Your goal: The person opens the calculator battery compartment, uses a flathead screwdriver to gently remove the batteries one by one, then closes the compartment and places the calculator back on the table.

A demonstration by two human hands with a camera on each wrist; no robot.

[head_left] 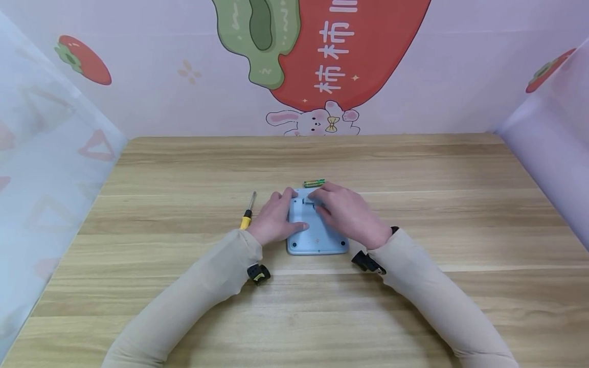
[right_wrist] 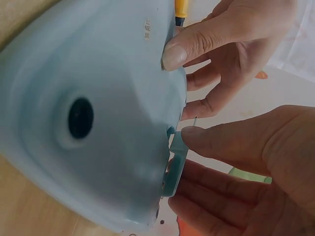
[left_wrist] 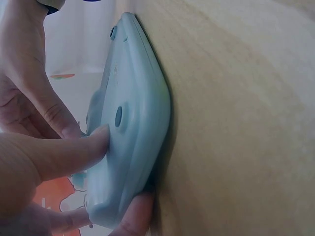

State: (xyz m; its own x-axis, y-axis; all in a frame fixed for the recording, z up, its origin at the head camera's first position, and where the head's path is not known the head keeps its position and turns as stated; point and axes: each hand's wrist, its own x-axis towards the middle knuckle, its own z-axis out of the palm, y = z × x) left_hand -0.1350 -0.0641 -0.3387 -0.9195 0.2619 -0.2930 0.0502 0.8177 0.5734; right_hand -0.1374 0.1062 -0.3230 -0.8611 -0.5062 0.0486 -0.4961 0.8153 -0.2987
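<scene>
A light blue calculator (head_left: 322, 232) lies with its back up on the table, dark round feet showing near its corners. My left hand (head_left: 272, 219) grips its left side, thumb on the back and fingers along the edge. Over the far end, my right hand (head_left: 352, 214) pinches a small light blue battery cover (right_wrist: 176, 169) between thumb and fingers. In the right wrist view the cover stands tilted up at the battery opening. The inside of that opening is mostly hidden.
Just beyond the calculator lie green batteries (head_left: 314, 183), partly behind the right fingers. A screwdriver (head_left: 247, 217) with a yellow and black handle lies left of the left hand. Printed cloth walls (head_left: 161, 87) border the wooden table (head_left: 294, 317).
</scene>
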